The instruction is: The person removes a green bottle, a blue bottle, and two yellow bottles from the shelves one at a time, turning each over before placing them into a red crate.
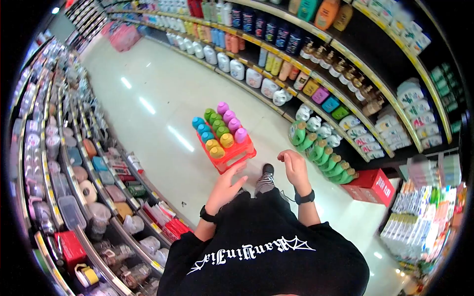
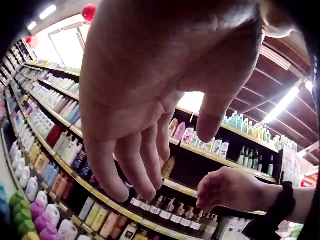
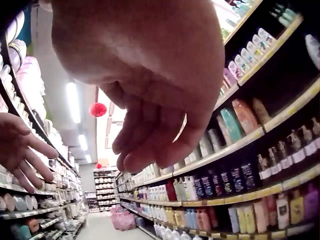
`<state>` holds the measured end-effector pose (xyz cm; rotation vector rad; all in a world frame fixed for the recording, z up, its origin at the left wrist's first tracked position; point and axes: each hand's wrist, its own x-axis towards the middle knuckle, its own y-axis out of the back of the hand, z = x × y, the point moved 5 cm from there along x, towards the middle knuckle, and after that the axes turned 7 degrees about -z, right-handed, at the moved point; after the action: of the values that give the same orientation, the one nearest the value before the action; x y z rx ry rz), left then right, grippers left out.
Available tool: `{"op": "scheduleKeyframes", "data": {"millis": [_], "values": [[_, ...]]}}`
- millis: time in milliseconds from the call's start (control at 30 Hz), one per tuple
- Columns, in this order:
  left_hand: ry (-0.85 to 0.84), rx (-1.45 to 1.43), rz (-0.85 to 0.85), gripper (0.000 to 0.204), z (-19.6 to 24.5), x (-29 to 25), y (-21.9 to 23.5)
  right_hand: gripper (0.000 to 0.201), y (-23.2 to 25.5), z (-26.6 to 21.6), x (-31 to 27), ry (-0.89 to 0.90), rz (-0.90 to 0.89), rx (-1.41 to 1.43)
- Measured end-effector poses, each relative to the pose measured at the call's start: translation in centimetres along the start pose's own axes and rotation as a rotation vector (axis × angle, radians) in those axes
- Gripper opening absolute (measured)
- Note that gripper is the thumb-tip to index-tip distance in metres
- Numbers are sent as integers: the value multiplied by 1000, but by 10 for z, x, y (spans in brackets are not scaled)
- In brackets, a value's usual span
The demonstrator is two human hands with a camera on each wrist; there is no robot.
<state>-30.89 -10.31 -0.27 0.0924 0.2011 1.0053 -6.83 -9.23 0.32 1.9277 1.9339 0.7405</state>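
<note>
Both hands hang in the air, holding nothing. The left hand [image 1: 226, 187] has its fingers spread and relaxed, just behind a red stool [image 1: 236, 155] that carries rows of blue, green, purple and yellow bottles. To the right of the stool is the right hand [image 1: 295, 170], its fingers loosely bent. In the left wrist view the left hand [image 2: 145, 85] fills the top with fingers hanging down, and the right hand [image 2: 235, 189] shows beyond it. The right wrist view shows the right hand [image 3: 150, 85] with loosely curled fingers and the left hand [image 3: 22, 152] at the left edge.
Shelves of bottles [image 1: 254, 76] run along the right, with green bottles [image 1: 323, 155] and a red box [image 1: 370, 186] on the floor beside them. Shelves of containers [image 1: 71, 212] line the left. A pink bundle [image 1: 121, 37] lies far down the aisle floor [image 1: 163, 98].
</note>
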Motion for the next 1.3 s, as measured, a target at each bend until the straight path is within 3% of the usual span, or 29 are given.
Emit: {"op": "scheduleKeyframes", "data": {"millis": [433, 600, 1000, 1133, 1300], "values": [[-101, 27, -338, 48, 37, 116, -95, 17, 121, 52, -28, -95, 202, -164], [-114, 100, -423, 47, 57, 166, -133, 6, 164, 89, -16, -151, 383, -36], [-216, 72, -392, 48, 106, 303, -240, 5, 324, 150, 7, -94, 390, -316], [-220, 53, -394, 48, 123, 336, -267, 2, 355, 176, 3, -197, 372, -321], [-230, 14, -363, 42, 129, 371, -289, 7, 377, 195, 11, -197, 360, -269]]}}
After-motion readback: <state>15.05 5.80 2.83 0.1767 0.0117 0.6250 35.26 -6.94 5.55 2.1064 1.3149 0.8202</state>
